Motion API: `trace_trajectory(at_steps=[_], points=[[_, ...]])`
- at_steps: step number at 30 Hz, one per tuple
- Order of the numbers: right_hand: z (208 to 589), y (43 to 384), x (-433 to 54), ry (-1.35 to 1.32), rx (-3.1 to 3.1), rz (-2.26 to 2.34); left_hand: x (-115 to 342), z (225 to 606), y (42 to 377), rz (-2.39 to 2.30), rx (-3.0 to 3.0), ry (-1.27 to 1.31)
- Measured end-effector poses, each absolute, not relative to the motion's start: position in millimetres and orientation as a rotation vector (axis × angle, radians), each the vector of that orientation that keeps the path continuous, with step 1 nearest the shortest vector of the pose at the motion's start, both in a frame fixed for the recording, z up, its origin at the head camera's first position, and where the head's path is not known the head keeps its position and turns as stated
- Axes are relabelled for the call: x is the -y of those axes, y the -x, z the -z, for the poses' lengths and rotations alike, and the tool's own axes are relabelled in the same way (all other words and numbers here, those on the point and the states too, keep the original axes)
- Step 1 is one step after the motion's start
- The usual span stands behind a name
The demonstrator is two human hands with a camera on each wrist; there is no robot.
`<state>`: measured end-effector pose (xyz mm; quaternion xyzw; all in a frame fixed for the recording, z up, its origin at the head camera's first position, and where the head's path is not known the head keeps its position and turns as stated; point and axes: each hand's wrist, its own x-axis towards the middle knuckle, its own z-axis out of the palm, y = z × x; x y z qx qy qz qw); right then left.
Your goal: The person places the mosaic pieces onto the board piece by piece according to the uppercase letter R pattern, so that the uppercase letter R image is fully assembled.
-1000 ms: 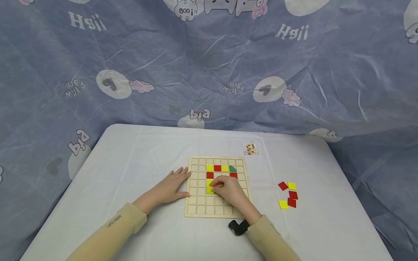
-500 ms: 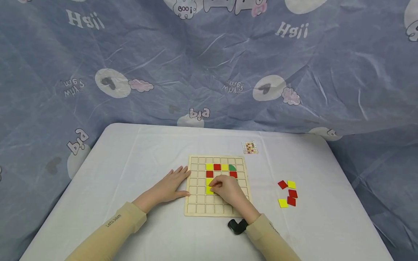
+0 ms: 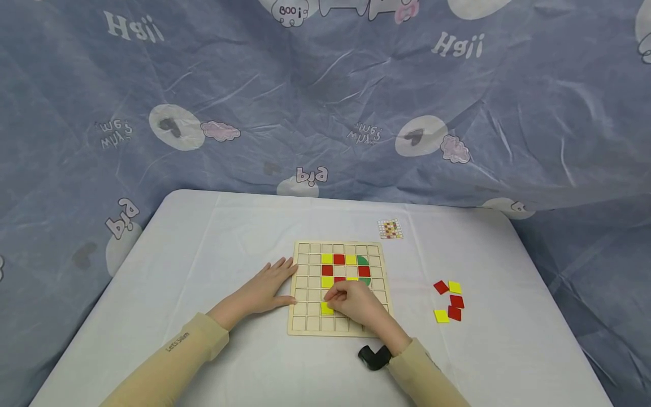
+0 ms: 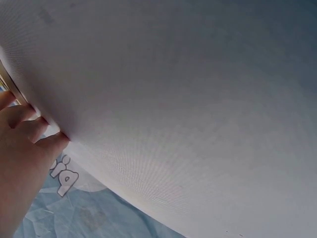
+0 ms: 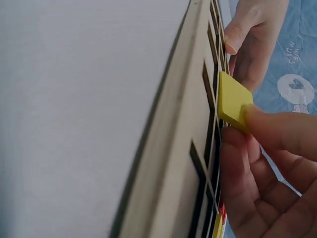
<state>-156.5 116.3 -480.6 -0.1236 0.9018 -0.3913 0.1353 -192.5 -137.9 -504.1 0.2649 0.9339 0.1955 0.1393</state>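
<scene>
Yellow square tile point(image 5: 234, 101), pinched in the right grip point(image 3: 357, 303) over the pale wooden grid board point(image 3: 305, 323): placing, apparently; next needs squaring up!

Backdrop point(image 3: 285, 73): creased blue-grey cloth, printed lettering point(image 3: 133, 27) and pink clouds point(image 3: 220, 131).
Table point(image 3: 244, 226): white top, rounded far corners.
Light: pale sheen along creases.

A person's left hand point(image 3: 265, 290) rests at the left edge of a board point(image 3: 305, 316), the right hand point(image 3: 360, 305) pinching a tile point(image 5: 235, 100) over it, fitted tiles point(image 3: 339, 259) just beyond; loose tiles point(image 3: 456, 302) lie right of that hand, a card point(image 3: 390, 229) beyond both hands.
</scene>
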Motion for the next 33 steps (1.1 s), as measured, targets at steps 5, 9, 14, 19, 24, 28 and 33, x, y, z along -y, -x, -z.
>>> trace_trajectory(at_steps=[5,9,14,19,24,28,33], points=[[481,154,-116,0.371,-2.636,1.075,138,505,193,-0.563,-2.698,-0.763],[483,153,-114,0.365,-2.677,1.046,138,505,193,-0.563,-2.703,-0.773],[484,151,-111,0.403,-2.739,0.991,138,504,193,-0.571,-2.704,-0.765],[481,148,-111,0.400,-2.740,0.985,138,502,191,-0.561,-2.699,-0.764],[471,148,-126,0.338,-2.750,1.084,138,500,190,-0.556,-2.701,-0.782],[462,154,-152,0.235,-2.801,1.157,138,500,189,-0.559,-2.704,-0.786],[455,162,-206,0.070,-2.884,1.191,138,500,189,-0.568,-2.705,-0.791]])
